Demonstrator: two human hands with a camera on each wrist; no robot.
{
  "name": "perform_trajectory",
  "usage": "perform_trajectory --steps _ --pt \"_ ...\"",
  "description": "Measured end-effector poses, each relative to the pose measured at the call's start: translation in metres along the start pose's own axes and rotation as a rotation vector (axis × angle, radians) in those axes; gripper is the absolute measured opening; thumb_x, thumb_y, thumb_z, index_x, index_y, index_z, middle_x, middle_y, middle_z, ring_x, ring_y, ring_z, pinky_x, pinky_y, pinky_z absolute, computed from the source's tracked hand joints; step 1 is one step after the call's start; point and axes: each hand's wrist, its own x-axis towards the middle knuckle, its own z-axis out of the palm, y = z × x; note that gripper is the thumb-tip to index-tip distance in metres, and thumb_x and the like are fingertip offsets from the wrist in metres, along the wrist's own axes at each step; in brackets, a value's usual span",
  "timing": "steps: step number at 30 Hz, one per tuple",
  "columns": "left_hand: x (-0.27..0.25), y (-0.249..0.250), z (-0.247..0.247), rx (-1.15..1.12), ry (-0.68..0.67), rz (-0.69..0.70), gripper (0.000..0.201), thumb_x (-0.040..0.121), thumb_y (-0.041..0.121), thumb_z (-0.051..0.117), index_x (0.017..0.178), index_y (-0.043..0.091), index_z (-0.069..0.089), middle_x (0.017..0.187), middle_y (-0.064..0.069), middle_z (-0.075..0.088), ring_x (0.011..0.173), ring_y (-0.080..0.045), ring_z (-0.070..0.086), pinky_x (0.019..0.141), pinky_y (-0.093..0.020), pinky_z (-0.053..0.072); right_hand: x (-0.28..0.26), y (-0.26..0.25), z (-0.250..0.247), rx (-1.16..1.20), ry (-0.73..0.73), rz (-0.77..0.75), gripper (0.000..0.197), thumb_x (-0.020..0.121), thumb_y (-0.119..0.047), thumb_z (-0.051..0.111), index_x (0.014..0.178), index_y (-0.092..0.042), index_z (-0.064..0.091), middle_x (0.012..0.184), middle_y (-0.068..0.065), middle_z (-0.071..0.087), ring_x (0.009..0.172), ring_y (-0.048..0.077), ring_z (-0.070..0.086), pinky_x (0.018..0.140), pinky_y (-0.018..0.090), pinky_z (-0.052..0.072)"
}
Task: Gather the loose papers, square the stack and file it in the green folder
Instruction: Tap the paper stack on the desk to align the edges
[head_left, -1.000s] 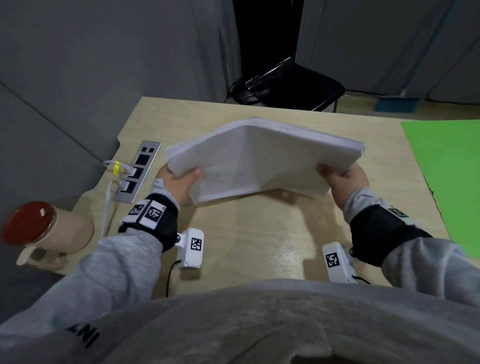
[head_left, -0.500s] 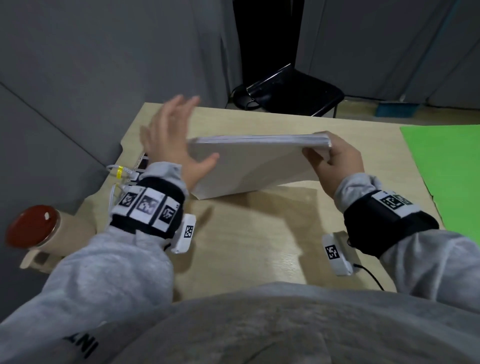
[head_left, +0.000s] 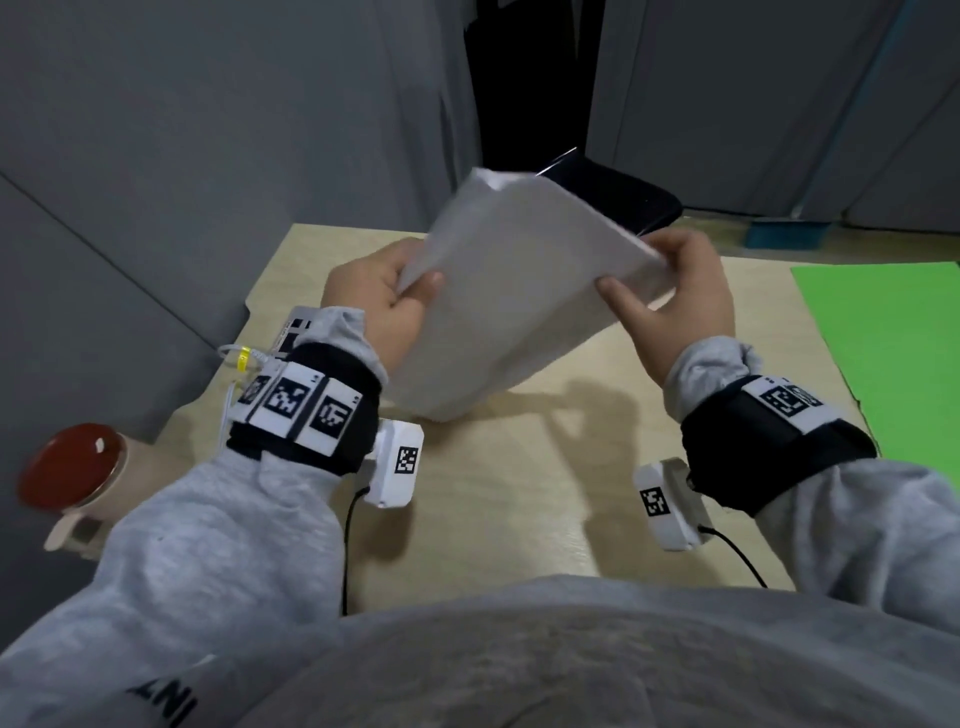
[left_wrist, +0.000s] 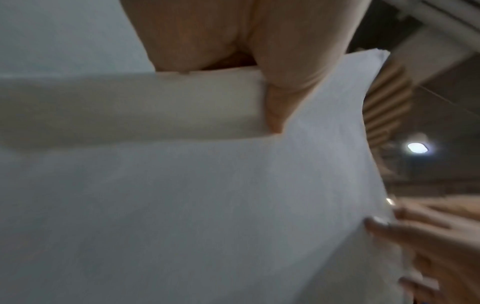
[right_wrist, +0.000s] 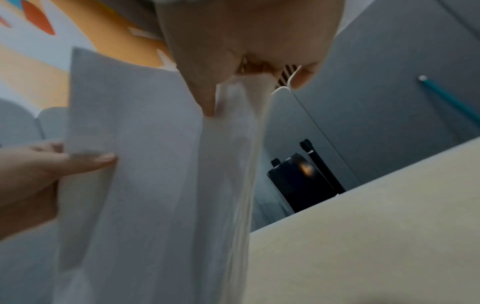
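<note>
I am pinching the stack (head_left: 519, 291) at opposite edges, left hand (head_left: 379, 291) and right hand (head_left: 680, 296) both closed on it; thick, floppy, probably slippery.

The folder (head_left: 883, 358) runs off the right edge of the head view, so its full shape cannot be told. The stack (head_left: 519, 291) hides the left hand's (head_left: 374, 296) fingers and part of the chair (head_left: 623, 197) behind it. Both wrist views are blurred; sheet edges (right_wrist: 233, 164) smear together at center frame.
</note>
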Motion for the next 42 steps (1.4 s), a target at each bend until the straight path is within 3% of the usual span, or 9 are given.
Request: perform_trajectory --steps 3,7,10,16,20,28,31,35,42 --pt "0.001 -0.005 -0.002 -0.234 0.046 -0.066 0.004 0.087 0.023 0.059 0.086 0.027 0.062 0.075 0.005 0.064 0.072 -0.013 0.059 0.066 -0.02 0.046 0.001 -0.003 0.0 0.406 -0.02 0.118 0.058 0.074 -0.024 0.077 0.12 -0.019 0.043 0.108 -0.009 0.061 0.1 0.007 0.062 0.088 0.029 0.052" --pt "0.0 -0.007 0.001 -0.436 0.127 -0.094 0.014 0.081 0.02 0.068 0.078 0.031 0.061 0.073 0.015 0.064 0.064 0.006 0.06 0.064 -0.012 0.049 0.005 -0.019 0.002 0.641 -0.093 0.073 0.039 0.08 -0.01 0.071 0.111 -0.024 0.051 0.104 -0.009 0.065 0.095 0.003 0.065 0.081 0.021 0.051" --pt "-0.001 -0.021 0.005 -0.514 0.164 -0.179 0.017 0.061 0.033 0.076 0.073 0.028 0.065 0.064 0.016 0.068 0.066 -0.004 0.065 0.065 -0.023 0.054 0.007 -0.025 0.002 0.69 -0.109 0.003 0.026 0.086 -0.003 0.062 0.099 -0.024 0.055 0.096 -0.008 0.065 0.087 0.0 0.064 0.078 0.019 0.051" --pt "-0.023 -0.061 0.041 -0.411 -0.025 -0.435 0.027 0.061 0.03 0.081 0.084 0.022 0.067 0.08 0.01 0.071 0.084 -0.016 0.067 0.077 -0.022 0.046 -0.006 0.009 0.019 0.342 -0.251 0.121 0.019 0.088 -0.015 0.058 0.105 -0.024 0.057 0.1 -0.001 0.065 0.096 0.02 0.061 0.088 0.039 0.051" --pt "-0.022 -0.072 0.057 -0.316 -0.041 -0.58 0.069 0.059 0.051 0.075 0.113 0.011 0.061 0.1 -0.004 0.07 0.095 -0.023 0.064 0.088 -0.027 0.045 -0.011 0.022 0.027 0.179 -0.325 0.153 0.033 0.094 -0.011 0.047 0.126 -0.021 0.052 0.108 -0.006 0.06 0.101 0.015 0.055 0.084 0.024 0.038" --pt "-0.026 -0.064 0.082 -0.149 -0.098 -0.669 0.045 0.077 0.046 0.066 0.106 0.012 0.06 0.089 -0.006 0.06 0.089 -0.027 0.061 0.083 -0.03 0.045 -0.014 0.057 0.025 -0.031 -0.418 0.272 0.024 0.095 -0.02 0.043 0.117 -0.017 0.052 0.105 0.005 0.065 0.096 0.029 0.06 0.088 0.037 0.048" --pt "-0.022 -0.05 0.088 -0.138 -0.137 -0.616 0.027 0.079 0.041 0.063 0.091 0.017 0.059 0.085 -0.009 0.063 0.087 -0.032 0.064 0.082 -0.034 0.049 -0.013 0.074 0.011 -0.076 -0.392 0.321 0.017 0.093 -0.026 0.048 0.105 -0.017 0.055 0.095 0.006 0.066 0.085 0.029 0.06 0.075 0.032 0.046" --pt "-0.025 -0.027 0.105 -0.109 -0.19 -0.625 0.038 0.067 0.048 0.056 0.082 0.014 0.06 0.089 -0.015 0.069 0.085 -0.033 0.065 0.085 -0.042 0.054 -0.005 0.106 -0.015 -0.18 -0.343 0.423 0.034 0.092 -0.034 0.051 0.122 -0.019 0.053 0.113 -0.003 0.062 0.104 0.022 0.058 0.083 0.024 0.038" --pt "-0.039 0.017 0.152 -0.117 -0.226 -0.663 0.028 0.066 0.042 0.059 0.076 0.016 0.062 0.086 -0.013 0.069 0.083 -0.032 0.067 0.085 -0.04 0.055 0.001 0.192 -0.073 -0.629 -0.32 0.618 0.065 0.084 -0.046 0.059 0.139 -0.016 0.041 0.154 0.012 0.026 0.137 0.034 0.033 0.112 0.043 0.031"
